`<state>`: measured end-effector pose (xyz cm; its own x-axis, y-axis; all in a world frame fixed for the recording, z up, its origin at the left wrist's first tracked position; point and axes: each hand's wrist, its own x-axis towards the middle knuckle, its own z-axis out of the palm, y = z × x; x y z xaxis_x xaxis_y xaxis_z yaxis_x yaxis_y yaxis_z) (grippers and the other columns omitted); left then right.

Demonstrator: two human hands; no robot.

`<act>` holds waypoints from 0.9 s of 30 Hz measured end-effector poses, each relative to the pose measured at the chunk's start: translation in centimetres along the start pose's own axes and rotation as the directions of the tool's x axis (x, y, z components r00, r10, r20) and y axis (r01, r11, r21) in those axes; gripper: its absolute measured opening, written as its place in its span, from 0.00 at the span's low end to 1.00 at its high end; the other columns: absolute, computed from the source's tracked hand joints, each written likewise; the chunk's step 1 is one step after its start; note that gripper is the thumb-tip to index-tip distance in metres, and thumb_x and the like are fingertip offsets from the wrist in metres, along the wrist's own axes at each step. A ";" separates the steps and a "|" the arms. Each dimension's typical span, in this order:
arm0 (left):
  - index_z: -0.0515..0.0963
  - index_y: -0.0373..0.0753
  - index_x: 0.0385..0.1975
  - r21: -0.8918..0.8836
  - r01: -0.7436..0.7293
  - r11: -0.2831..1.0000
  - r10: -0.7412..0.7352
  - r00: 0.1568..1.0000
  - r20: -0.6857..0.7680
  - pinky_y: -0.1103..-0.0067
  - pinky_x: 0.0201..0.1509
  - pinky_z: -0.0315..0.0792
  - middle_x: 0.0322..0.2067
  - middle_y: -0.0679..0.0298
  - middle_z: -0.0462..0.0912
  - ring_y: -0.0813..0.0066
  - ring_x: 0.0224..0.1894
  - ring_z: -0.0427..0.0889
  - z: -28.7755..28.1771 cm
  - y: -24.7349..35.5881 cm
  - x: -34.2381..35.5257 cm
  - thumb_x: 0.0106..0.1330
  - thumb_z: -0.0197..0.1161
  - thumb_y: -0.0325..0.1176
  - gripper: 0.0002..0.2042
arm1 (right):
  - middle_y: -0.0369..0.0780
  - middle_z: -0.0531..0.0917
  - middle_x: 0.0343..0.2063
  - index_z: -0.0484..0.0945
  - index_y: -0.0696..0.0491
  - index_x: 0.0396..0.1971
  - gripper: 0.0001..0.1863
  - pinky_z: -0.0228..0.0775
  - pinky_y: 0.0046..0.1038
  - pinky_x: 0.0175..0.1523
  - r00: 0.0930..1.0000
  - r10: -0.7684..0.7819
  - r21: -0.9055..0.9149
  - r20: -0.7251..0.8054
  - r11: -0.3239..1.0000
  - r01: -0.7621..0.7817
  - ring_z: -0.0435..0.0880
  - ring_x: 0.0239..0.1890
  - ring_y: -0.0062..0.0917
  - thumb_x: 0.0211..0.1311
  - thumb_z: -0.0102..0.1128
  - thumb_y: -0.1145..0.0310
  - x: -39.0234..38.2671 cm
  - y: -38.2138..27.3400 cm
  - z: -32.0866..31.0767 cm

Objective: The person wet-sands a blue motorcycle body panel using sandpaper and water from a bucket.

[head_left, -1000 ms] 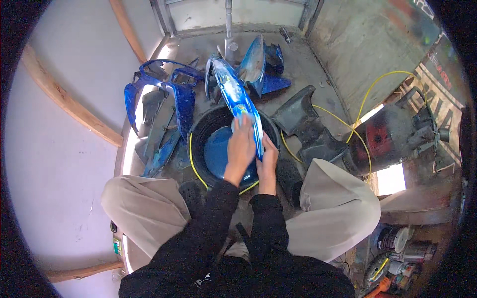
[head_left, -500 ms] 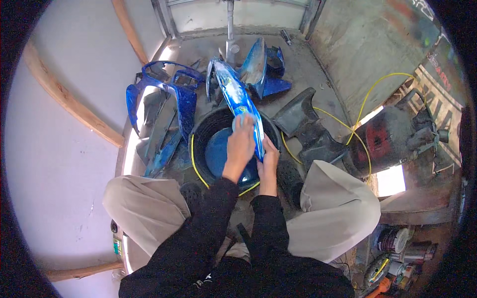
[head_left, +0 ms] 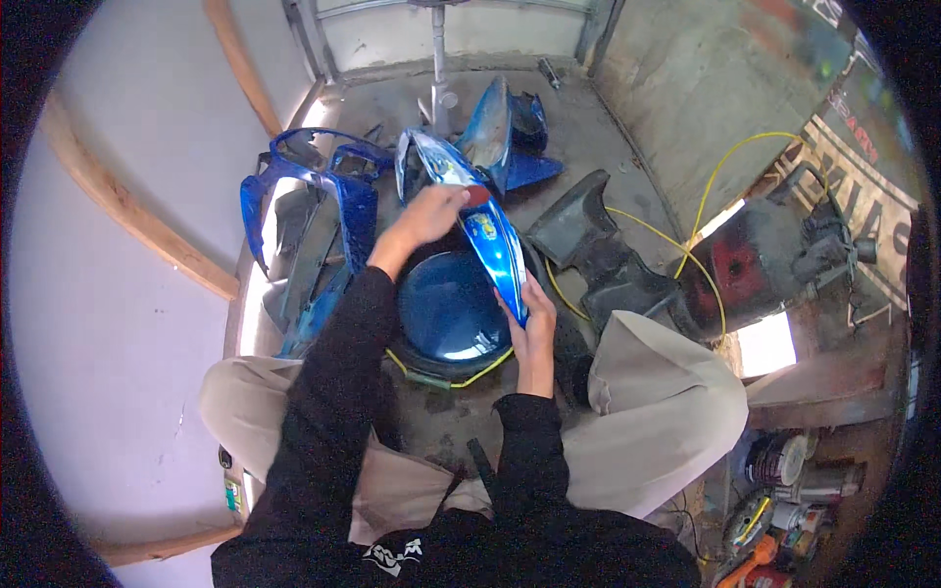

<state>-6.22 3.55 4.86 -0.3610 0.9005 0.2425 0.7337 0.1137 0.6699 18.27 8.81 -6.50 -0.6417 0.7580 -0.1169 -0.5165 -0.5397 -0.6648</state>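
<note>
A long glossy blue body panel (head_left: 497,250) slants over a round black basin (head_left: 456,368) of dark water. My right hand (head_left: 534,318) is closed around the panel's lower end. Higher up, my left hand (head_left: 421,220) pinches a small reddish-brown piece that looks like sandpaper (head_left: 475,196) and lays it against the panel's upper part. A yellow patch shows on the panel just below that piece. The panel's far end rests among other blue parts or in front of them; I cannot tell which.
A scuffed blue fairing frame (head_left: 358,211) lies at the left, and more blue panels (head_left: 500,137) lie beyond the basin. A black plastic part (head_left: 608,250), a yellow hose (head_left: 723,196) and a dark tank (head_left: 735,279) are at the right. A grey post (head_left: 439,73) stands at the back.
My left hand has moved up and left along the panel, showing the reddish-brown piece and uncovering the yellow patch. More of the basin's water shows. My right hand keeps its grip.
</note>
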 end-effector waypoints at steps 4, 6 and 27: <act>0.81 0.32 0.50 0.175 -0.136 0.975 0.146 0.988 -0.044 0.61 0.47 0.78 0.41 0.42 0.86 0.48 0.41 0.88 -1.6 2.0 2.5 0.77 0.53 0.36 0.15 | 0.52 0.78 0.60 0.62 0.68 0.70 0.29 0.79 0.39 0.62 1.000 -0.007 -0.088 0.025 0.996 0.009 0.83 0.57 0.35 0.74 0.54 0.73 0.0 -2.1 -1.8; 0.81 0.32 0.49 0.214 -0.170 0.962 0.186 0.981 -0.059 0.61 0.48 0.78 0.40 0.42 0.86 0.47 0.42 0.87 -1.9 1.5 2.9 0.77 0.53 0.36 0.15 | 0.52 0.76 0.62 0.62 0.67 0.71 0.30 0.78 0.40 0.64 0.994 0.022 -0.184 0.105 0.983 -0.003 0.81 0.60 0.36 0.73 0.55 0.73 0.7 -2.4 -2.8; 0.76 0.36 0.58 0.285 -0.653 0.702 0.634 0.755 0.169 0.61 0.74 0.64 0.63 0.51 0.75 0.53 0.69 0.71 7.4 0.8 -3.8 0.69 0.59 0.32 0.19 | 0.50 0.74 0.66 0.65 0.63 0.70 0.27 0.74 0.49 0.67 0.988 0.150 0.039 0.037 0.988 -0.152 0.78 0.65 0.35 0.79 0.49 0.63 0.2 -3.6 -1.6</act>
<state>-0.01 3.34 -0.65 0.2898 0.8229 0.4887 0.9146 -0.3885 0.1120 20.92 11.49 -5.35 -0.7323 0.6544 -0.1882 -0.4350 -0.6622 -0.6102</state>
